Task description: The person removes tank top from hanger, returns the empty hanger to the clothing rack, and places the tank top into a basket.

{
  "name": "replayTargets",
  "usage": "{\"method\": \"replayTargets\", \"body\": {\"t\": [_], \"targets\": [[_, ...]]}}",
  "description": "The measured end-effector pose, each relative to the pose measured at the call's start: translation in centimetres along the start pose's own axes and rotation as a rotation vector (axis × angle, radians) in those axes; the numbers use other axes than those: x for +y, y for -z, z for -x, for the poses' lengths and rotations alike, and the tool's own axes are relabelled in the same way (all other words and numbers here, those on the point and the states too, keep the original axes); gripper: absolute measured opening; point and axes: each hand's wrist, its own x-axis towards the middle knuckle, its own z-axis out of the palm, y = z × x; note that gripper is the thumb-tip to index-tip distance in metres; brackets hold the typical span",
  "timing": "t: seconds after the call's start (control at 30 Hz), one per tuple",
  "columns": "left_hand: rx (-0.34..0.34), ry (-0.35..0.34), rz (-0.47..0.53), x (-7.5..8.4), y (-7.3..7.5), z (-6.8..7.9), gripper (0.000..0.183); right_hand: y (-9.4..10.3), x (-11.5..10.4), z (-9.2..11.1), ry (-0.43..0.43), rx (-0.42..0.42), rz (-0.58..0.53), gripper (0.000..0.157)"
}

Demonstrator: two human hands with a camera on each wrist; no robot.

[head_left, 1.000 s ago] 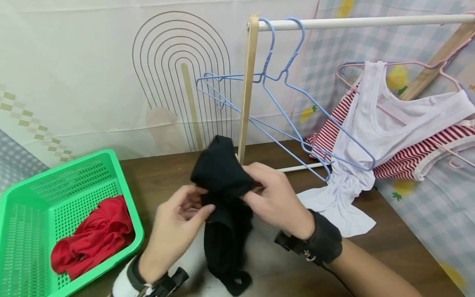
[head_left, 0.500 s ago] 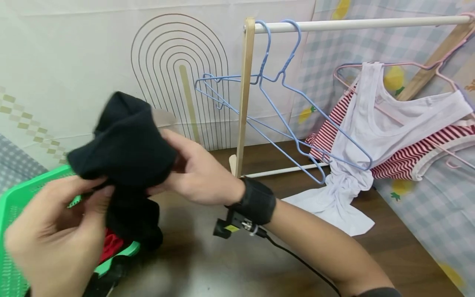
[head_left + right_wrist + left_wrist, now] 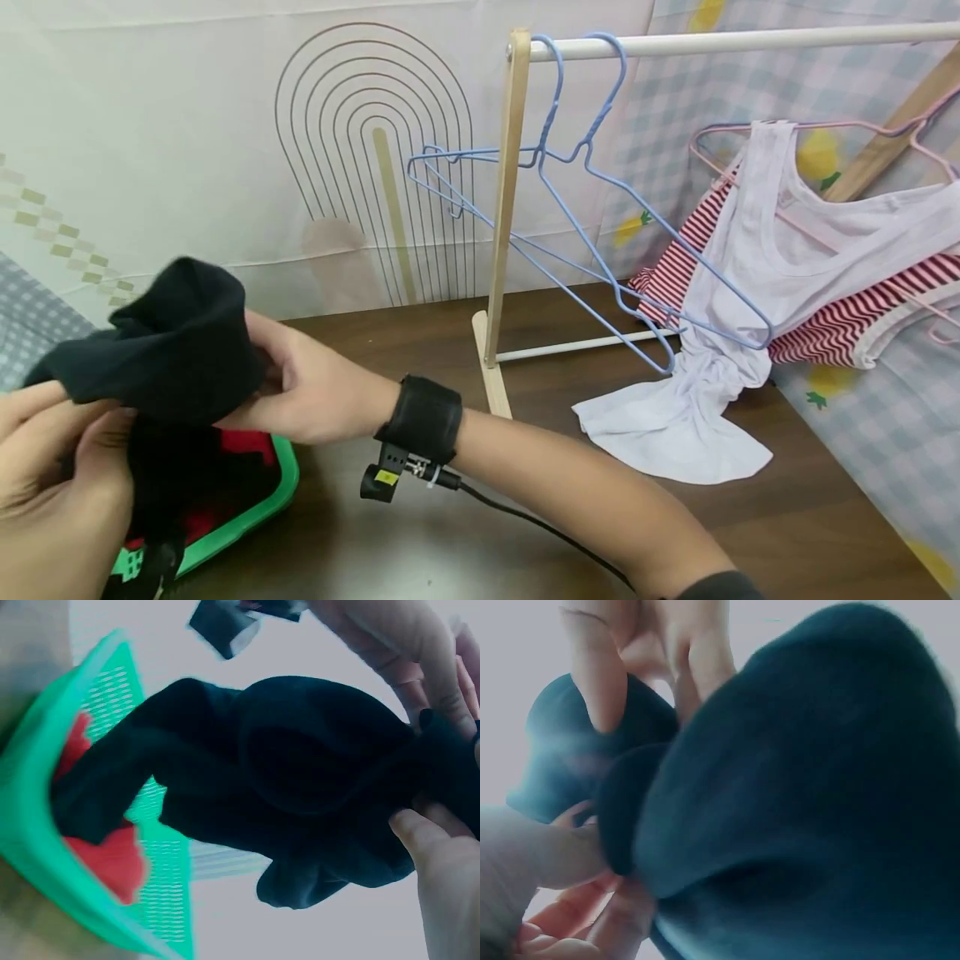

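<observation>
I have the soft black cloth garment [image 3: 165, 350] up in the air between the two hands, at the left side of my head view. Its bulk is bunched at the top, and its long axis goes down from there. In the right wrist view the loose end reaches across the green plastic basket [image 3: 30, 795]; whether it touches the red cloth [image 3: 112, 862] inside, I cannot tell. The left hand [image 3: 67, 483] pinches the near left edge between thumb and fingers. The right hand [image 3: 315, 383] holds the opposite side, its fingers partly hidden by the cloth.

What matters to me is this direction: the two blue wire hangers [image 3: 542, 150] are on the white rail [image 3: 735, 40], well apart, toward the right and higher. The right hand is the nearer one to them. Between them stands the wooden post [image 3: 506, 200], on the table [image 3: 360, 550].
</observation>
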Motion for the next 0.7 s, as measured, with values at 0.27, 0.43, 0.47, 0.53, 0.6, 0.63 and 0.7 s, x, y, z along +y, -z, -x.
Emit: {"method": "replayTargets", "body": {"t": [0.27, 0.43, 0.47, 0.53, 0.6, 0.63, 0.7], "targets": [[-0.106, -0.027, -0.245, -0.5, -0.4, 2.0, 0.016, -0.7, 4.5, 0.2, -0.231, -0.085, 0.174, 0.054], [-0.209, 0.004, -0.340, -1.8, -0.5, 3.4, 0.016, -1.0, 6.8, 0.8, -0.334, -0.217, 0.447, 0.043], [-0.256, 0.026, -0.356, -2.1, -0.5, 3.6, 0.015, -1.1, 7.3, 0.9, -0.349, -0.245, 0.490, 0.042], [-0.394, 0.079, -0.388, -2.7, -0.4, 3.7, 0.014, -1.4, 8.1, 1.0, -0.376, -0.303, 0.584, 0.036], [-0.535, 0.149, -0.398, -3.2, -0.5, 3.6, 0.016, -1.8, 9.0, 1.3, -0.409, -0.328, 0.665, 0.043], [-0.604, 0.194, -0.405, -3.4, -0.4, 3.5, 0.016, -2.0, 9.4, 1.4, -0.421, -0.337, 0.728, 0.047], [-0.694, 0.239, -0.397, -3.6, -0.4, 3.5, 0.014, -2.6, 10.0, 1.6, -0.450, -0.353, 0.900, 0.053]]}}
